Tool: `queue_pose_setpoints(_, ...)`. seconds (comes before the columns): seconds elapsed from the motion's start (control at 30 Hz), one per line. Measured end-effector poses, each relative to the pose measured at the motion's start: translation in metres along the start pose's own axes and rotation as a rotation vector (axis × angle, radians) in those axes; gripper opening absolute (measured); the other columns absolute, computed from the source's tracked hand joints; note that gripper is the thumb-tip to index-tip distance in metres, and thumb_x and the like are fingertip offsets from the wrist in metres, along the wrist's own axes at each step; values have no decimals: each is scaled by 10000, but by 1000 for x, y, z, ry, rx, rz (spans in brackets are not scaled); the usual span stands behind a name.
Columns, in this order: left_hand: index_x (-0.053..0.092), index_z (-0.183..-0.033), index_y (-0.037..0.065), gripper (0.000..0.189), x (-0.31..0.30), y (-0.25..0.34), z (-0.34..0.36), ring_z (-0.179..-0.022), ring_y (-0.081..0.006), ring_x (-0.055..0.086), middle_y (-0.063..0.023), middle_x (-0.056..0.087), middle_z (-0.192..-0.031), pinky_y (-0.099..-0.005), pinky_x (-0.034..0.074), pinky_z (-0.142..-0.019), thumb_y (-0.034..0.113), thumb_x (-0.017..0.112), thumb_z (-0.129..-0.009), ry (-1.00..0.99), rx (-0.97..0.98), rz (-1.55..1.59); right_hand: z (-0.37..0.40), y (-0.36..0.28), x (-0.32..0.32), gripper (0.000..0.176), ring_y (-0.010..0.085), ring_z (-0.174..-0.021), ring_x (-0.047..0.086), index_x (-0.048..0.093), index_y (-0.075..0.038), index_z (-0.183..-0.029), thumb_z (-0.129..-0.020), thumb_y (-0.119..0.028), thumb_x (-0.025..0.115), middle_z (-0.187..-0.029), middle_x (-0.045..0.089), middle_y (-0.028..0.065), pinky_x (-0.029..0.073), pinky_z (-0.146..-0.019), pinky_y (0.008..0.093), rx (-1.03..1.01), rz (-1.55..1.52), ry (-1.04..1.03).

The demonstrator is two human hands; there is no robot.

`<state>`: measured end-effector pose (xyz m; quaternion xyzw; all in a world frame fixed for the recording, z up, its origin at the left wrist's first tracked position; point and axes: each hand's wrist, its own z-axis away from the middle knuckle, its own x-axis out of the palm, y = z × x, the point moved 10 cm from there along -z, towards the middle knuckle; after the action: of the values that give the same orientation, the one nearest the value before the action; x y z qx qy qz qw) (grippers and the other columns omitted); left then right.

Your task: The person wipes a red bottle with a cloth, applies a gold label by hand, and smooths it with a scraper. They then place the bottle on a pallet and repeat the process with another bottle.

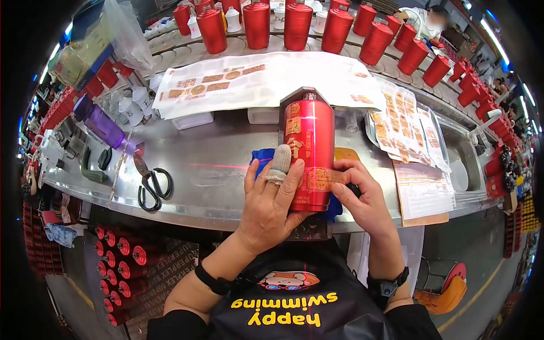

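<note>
A red bottle (pixel 318 127) with gold characters lies tilted in front of me at the bench edge, its neck pointing away. My left hand (pixel 266 201) is wrapped round its left side, with a knitted finger cover (pixel 281 158) on one finger. My right hand (pixel 365 195) pinches the right end of a clear strip with gold print (pixel 320 179), which lies across the lower part of the bottle. A blue cloth (pixel 263 156) shows beside and under the bottle. Behind the neck stands a dark angular support (pixel 288 102).
Scissors (pixel 150 181) and a purple bottle (pixel 102 122) are at left. Sheets of gold decals (pixel 402 122) lie at right, above a paper (pixel 425 190), near a sink (pixel 479 153). A long decal sheet (pixel 226 71) spans the back. Red bottles (pixel 297 25) line the conveyor, where another person (pixel 422 22) sits.
</note>
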<state>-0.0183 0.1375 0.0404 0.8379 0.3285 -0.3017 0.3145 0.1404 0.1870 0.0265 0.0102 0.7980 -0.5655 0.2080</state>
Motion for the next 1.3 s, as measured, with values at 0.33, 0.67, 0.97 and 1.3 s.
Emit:
queue_pose_setpoints(0.33,399,-1466,30,850,1,-1,0,-1306,-408,458,-257,473,-1409,-568,226,-1131,369,764,-778,-22,-15,29,-1,2,0,177,224,-1078,559,615,-8,-904,-908,-174,678,-1167,581,131,420,-949,340,2,11,2)
queue_pose_setpoints(0.67,402,-1462,26,840,2,-1,1,-1310,-417,456,-259,473,-1409,-567,252,-1119,362,764,-781,-25,-13,55,0,4,1,193,231,-1086,563,619,-3,-917,-915,-187,677,-1175,577,136,423,-951,339,4,-1,-2)
queue_pose_setpoints(0.97,395,-1482,78,894,0,-1,1,-1246,-414,460,-205,519,-1340,-565,268,-1103,335,796,-726,30,-24,102,0,5,1,194,224,-1073,559,620,-2,-919,-914,-188,673,-1170,572,136,421,-945,334,3,-6,-12)
queue_pose_setpoints(1.3,387,-1472,33,862,2,-2,1,-1304,-422,438,-249,451,-1421,-558,262,-1113,356,771,-771,-4,-19,87,0,4,1,187,221,-1075,553,610,-1,-917,-916,-177,673,-1175,567,135,420,-942,328,20,-23,-11)
